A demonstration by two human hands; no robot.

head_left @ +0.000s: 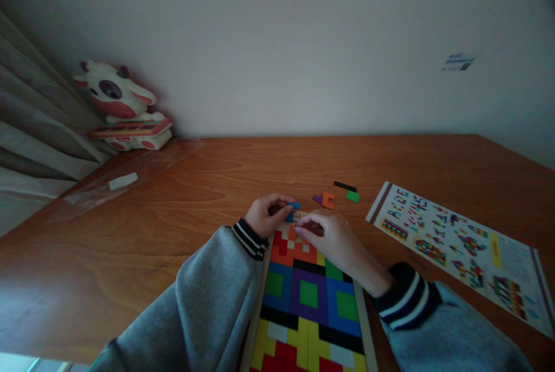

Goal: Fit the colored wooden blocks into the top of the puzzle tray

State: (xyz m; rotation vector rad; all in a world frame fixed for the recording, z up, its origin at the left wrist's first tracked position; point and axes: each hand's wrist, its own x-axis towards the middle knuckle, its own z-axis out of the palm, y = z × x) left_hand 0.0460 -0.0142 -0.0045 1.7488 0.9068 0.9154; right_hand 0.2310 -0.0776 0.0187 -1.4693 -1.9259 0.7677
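Observation:
A wooden tray (367,326) filled with colourful flat puzzle blocks lies in front of me. My left hand (267,215) pinches a blue block (293,208) at the tray's far left corner. Close beside it, my right hand (323,232) is over the far end of the tray, thumb and fingers pressed together above an orange block (293,235); anything between those fingertips is too small to make out. Past the tray lie loose pieces: an orange one (328,200), a purple one (318,199), a green one (352,196) and a black strip (345,186).
A printed pattern sheet (459,245) lies on the wooden table (208,181) at the right. A cow-shaped toy keyboard (130,126) stands at the back left, by a curtain (39,106). Clear plastic with a white label (123,181) lies near it.

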